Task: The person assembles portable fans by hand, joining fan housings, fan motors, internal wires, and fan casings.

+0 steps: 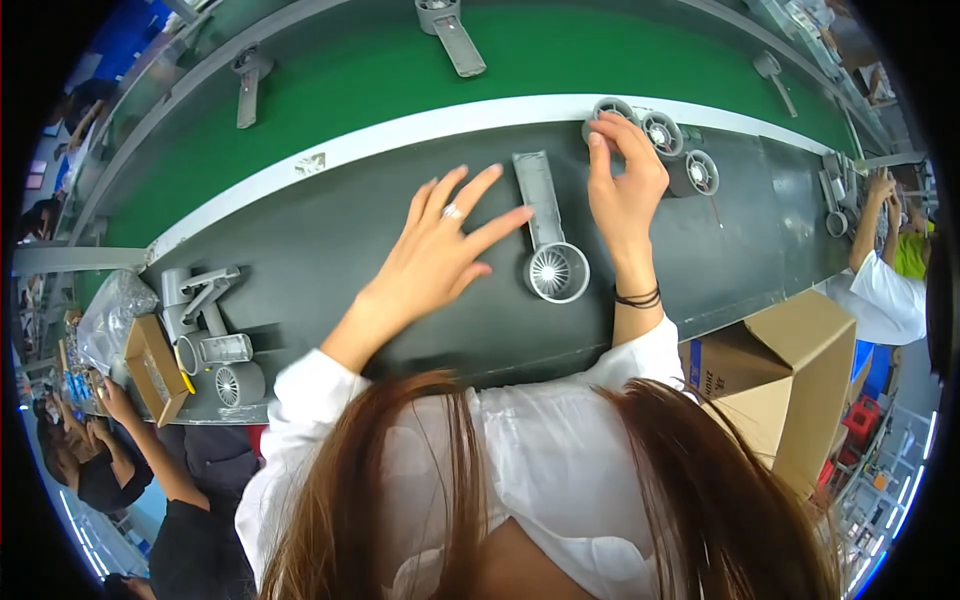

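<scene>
Two bare hands work over a dark bench (780, 235). The grey housing (556, 275), with its flat handle (540, 190) pointing away from the person, lies between them. The left hand (420, 255) is unclasped and holds nothing, its fingers spread and the index fingertip beside the handle. The right hand (630, 190) curls thumb and fingers together at the leftmost round unit (608, 106); whether it grasps that unit cannot be told. Two further round units, a middle one (660, 134) and a right one (702, 173), sit just beside it. Good handling probably means gripping the outer wall, sparing the inner vanes and any thin lead, while the left hand steadies the handle. The right fingers partly cover the leftmost unit; left fingertip contact and the housing's depth behind its radial fins remain unclear.
</scene>
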Action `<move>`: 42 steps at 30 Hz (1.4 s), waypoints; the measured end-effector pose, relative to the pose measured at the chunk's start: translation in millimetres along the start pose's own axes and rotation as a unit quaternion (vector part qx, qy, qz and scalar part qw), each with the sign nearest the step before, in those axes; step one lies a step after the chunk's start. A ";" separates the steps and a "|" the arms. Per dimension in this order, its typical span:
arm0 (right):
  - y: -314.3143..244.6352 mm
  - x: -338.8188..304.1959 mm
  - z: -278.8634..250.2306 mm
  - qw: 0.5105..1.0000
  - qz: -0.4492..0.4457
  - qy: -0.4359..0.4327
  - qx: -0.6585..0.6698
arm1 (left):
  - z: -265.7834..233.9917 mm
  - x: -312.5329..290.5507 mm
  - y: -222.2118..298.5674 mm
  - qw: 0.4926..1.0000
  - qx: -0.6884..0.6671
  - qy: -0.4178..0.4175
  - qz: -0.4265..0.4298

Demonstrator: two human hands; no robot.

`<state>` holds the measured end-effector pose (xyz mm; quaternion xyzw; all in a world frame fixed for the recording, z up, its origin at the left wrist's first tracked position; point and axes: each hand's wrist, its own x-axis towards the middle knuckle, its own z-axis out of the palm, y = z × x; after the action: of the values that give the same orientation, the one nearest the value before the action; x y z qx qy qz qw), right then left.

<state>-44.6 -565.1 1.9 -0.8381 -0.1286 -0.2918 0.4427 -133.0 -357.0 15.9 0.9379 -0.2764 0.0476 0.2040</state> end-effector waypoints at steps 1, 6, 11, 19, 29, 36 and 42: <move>1.2 1.9 -1.5 1.000 0.004 0.006 0.002 | 5.3 10.3 -3.4 1.000 -0.005 0.003 0.000; 23.9 11.8 -8.2 0.997 -0.023 0.077 -0.002 | 29.3 33.9 -12.4 0.989 -0.026 -0.027 0.143; 31.0 24.3 -24.5 0.998 0.005 0.039 -0.056 | 31.0 17.6 -13.3 0.989 -0.018 0.007 0.150; 35.4 19.5 -16.0 0.989 -0.048 -0.055 -0.132 | 2.2 -18.2 -17.1 0.727 -0.616 0.052 -0.299; 28.0 19.2 -15.3 0.960 -0.079 -0.164 -0.215 | -8.1 -40.6 -16.8 0.495 -0.855 0.025 -0.152; 18.6 16.4 -8.7 0.968 -0.145 -0.150 -0.142 | -25.4 -43.9 -15.1 0.571 -0.798 0.056 -0.183; -25.6 -1.0 -6.6 0.951 -0.102 -0.284 0.068 | -38.1 -62.7 -10.3 0.601 -0.782 0.105 -0.127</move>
<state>-59.9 -555.7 21.2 -0.8365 -0.3535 -0.0758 0.4119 -179.4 -302.3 34.3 0.4343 -0.0629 -0.1146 0.8912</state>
